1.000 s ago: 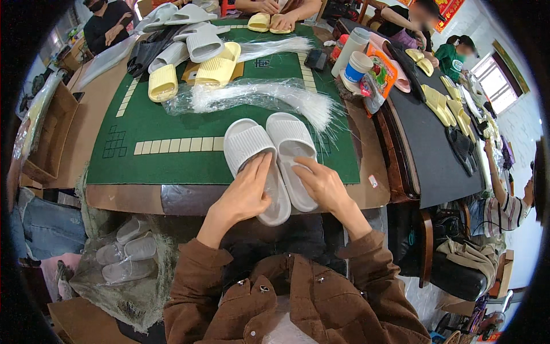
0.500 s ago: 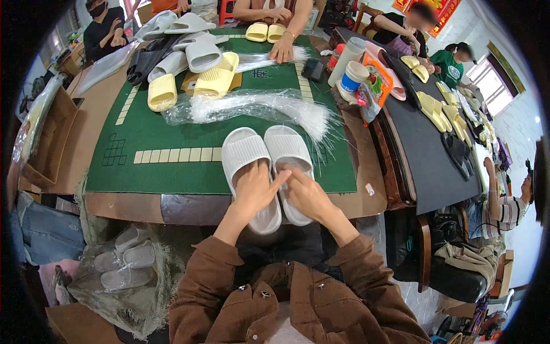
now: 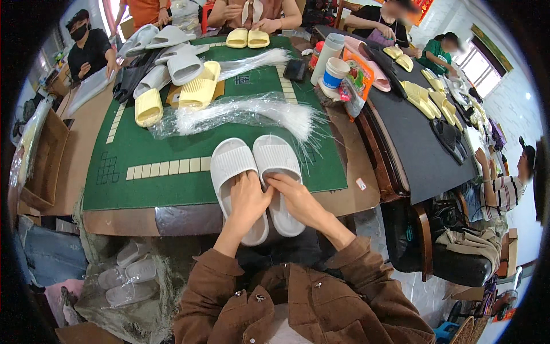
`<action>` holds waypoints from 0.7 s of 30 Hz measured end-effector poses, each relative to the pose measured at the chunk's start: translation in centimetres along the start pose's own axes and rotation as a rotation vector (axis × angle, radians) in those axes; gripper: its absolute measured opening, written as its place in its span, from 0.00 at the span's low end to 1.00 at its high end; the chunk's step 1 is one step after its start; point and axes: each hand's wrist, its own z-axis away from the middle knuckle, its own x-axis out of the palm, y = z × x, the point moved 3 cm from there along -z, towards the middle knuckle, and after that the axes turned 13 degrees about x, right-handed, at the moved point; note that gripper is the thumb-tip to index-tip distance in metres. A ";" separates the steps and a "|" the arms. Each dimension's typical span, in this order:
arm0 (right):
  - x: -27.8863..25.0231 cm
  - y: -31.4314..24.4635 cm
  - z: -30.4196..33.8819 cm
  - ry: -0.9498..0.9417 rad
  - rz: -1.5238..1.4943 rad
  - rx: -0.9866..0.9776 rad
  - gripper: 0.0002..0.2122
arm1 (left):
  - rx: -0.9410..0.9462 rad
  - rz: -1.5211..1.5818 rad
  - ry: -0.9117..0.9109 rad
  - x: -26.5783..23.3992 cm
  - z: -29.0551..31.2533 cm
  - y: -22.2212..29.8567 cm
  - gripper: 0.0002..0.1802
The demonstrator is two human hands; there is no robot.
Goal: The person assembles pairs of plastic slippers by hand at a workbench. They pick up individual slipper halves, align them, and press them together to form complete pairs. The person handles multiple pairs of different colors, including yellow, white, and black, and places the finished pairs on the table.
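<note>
White slippers (image 3: 252,166) side by side, left hand (image 3: 247,200) and right hand (image 3: 292,195) grips pinching inner edges

— What have I got under my hands?

— A pair of pale grey slides, side by side and touching, toes pointing away from me. The left slipper (image 3: 232,172) and the right slipper (image 3: 279,169) both have ribbed straps.

— Where do they lie?

— Flat, soles down, at the near edge of the green mat (image 3: 166,143), heels hanging just past it over the table's brown rim.
</note>
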 end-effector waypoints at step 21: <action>1.3 3.7 -16.6 0.061 0.335 0.343 0.13 | 0.003 -0.077 0.042 0.6 0.1 -0.4 0.21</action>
